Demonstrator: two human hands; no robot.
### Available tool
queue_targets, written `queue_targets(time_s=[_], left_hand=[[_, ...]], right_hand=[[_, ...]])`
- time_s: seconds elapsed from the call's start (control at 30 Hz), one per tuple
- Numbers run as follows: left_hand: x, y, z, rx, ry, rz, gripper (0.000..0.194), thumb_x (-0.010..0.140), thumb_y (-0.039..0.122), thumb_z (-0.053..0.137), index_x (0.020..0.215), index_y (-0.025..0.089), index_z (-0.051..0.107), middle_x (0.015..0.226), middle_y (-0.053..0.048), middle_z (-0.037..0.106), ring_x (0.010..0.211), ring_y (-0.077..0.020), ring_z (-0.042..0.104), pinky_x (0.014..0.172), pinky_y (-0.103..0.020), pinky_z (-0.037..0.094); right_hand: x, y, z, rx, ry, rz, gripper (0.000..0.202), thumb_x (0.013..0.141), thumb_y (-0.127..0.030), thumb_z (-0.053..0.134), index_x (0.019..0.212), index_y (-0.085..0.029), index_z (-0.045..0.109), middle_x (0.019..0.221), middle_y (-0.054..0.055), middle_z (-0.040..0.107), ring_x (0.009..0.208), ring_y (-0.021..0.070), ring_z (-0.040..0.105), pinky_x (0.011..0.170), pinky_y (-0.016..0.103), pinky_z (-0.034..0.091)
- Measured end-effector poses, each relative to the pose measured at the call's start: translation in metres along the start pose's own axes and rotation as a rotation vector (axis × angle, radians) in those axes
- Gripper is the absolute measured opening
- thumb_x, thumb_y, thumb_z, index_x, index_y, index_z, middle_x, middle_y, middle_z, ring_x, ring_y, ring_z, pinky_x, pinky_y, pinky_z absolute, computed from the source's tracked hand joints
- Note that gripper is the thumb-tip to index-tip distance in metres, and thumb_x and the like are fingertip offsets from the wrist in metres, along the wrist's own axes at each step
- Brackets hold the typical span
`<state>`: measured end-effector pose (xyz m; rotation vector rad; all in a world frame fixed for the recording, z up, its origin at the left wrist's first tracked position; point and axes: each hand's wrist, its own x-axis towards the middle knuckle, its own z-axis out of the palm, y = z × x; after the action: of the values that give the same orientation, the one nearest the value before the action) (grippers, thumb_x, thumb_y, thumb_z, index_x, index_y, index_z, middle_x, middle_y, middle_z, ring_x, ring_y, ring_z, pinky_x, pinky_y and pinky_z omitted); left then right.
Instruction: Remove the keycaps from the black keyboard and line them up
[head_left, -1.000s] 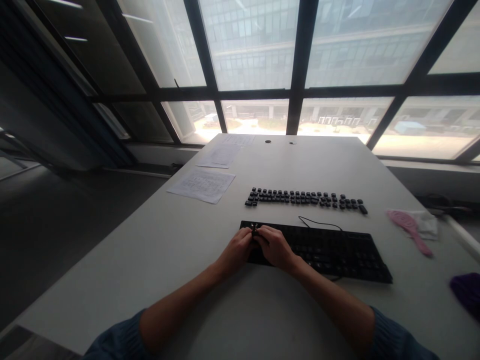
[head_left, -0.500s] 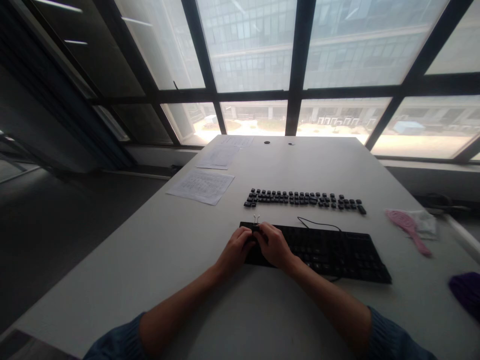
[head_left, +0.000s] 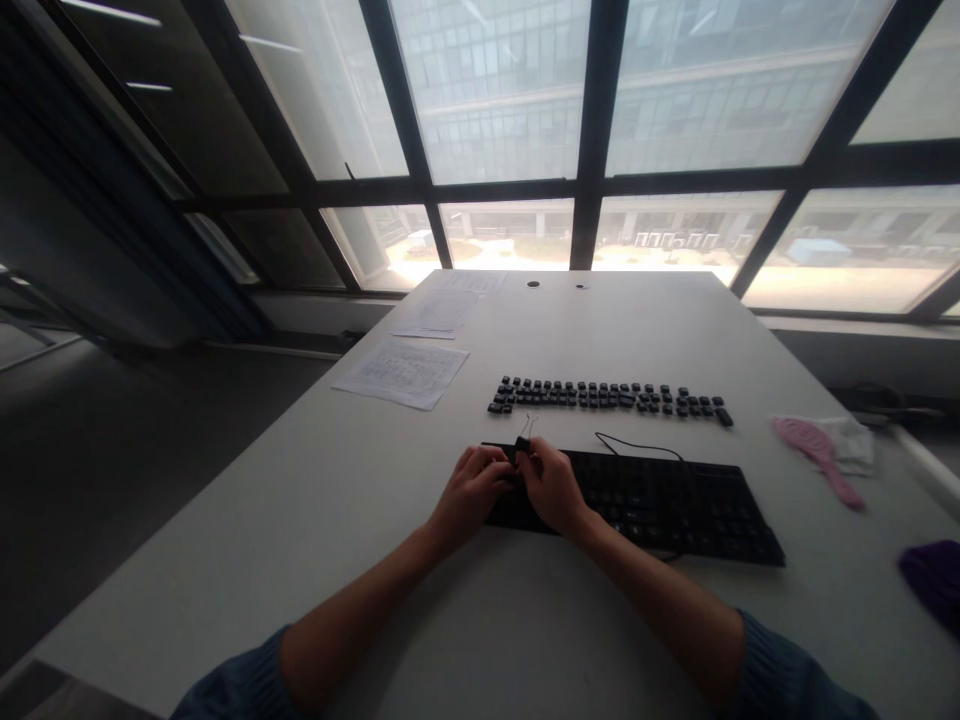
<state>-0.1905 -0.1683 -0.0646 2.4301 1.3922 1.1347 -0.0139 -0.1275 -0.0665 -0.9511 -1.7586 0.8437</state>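
A black keyboard (head_left: 675, 500) lies on the white table, its left end partly covered by my hands. Between the thumb and fingers of my right hand (head_left: 553, 485) is a small black binder clip (head_left: 523, 443), its two thin wire handles pointing up and away from me. My left hand (head_left: 471, 487) is closed over the keyboard's upper left corner, fingertips bent together close beside the clip. Whatever those fingertips hold, if anything, is hidden. Beyond the keyboard, loose black keycaps (head_left: 604, 399) stand in rows.
Printed paper sheets (head_left: 405, 373) lie at the left of the table (head_left: 375, 470). A pink hairbrush (head_left: 817, 455) rests partly on a clear plastic bag (head_left: 855, 447) at the right. A purple item (head_left: 934, 580) sits at the right edge. The keyboard's cable (head_left: 637, 445) loops behind it.
The binder clip has moved slightly right and up in my right hand, and its wire handles now tilt right. My left fingers have shifted a little apart from it.
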Motion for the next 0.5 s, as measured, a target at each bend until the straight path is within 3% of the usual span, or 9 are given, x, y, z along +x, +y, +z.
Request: queue_targets(time_s=[0.13,0.23,0.37,0.5], left_hand=[[0.018,-0.007,-0.008,-0.042,0.11,-0.088,0.012,0.092,0.03,0.062,0.098,0.021,0.066,0.105,-0.007,0.058,0.103,-0.0225,0.053,0.092,-0.039,0.047],[0.045,-0.031,-0.008,0.046,0.165,-0.165,0.012,0.088,0.031,0.066,0.097,0.022,0.07,0.106,-0.006,0.058,0.102,-0.0231,0.052,0.094,-0.04,0.045],[0.084,-0.067,0.008,0.151,0.159,-0.193,0.012,0.08,0.028,0.075,0.092,0.025,0.075,0.111,-0.006,0.059,0.099,-0.0232,0.049,0.096,-0.041,0.042],[0.106,-0.084,0.029,0.192,0.085,-0.192,0.012,0.077,0.027,0.078,0.089,0.027,0.077,0.115,-0.005,0.06,0.104,-0.0247,0.047,0.097,-0.041,0.04]], right_hand=[[0.002,0.0,0.0,0.107,0.055,0.071,0.015,0.097,-0.027,0.049,0.084,-0.021,0.052,0.065,0.0,0.062,0.06,0.0163,0.064,0.059,0.025,0.046],[0.003,0.0,0.0,0.147,0.054,0.087,0.015,0.096,-0.028,0.049,0.084,-0.021,0.052,0.063,-0.001,0.061,0.058,0.0165,0.065,0.058,0.025,0.047],[0.004,0.001,0.0,0.156,0.058,0.094,0.015,0.096,-0.029,0.049,0.084,-0.021,0.051,0.062,-0.001,0.061,0.057,0.0163,0.065,0.057,0.025,0.048],[0.004,0.003,0.001,0.154,0.079,0.104,0.016,0.096,-0.03,0.048,0.083,-0.021,0.05,0.063,-0.001,0.061,0.057,0.0165,0.065,0.056,0.025,0.047]])
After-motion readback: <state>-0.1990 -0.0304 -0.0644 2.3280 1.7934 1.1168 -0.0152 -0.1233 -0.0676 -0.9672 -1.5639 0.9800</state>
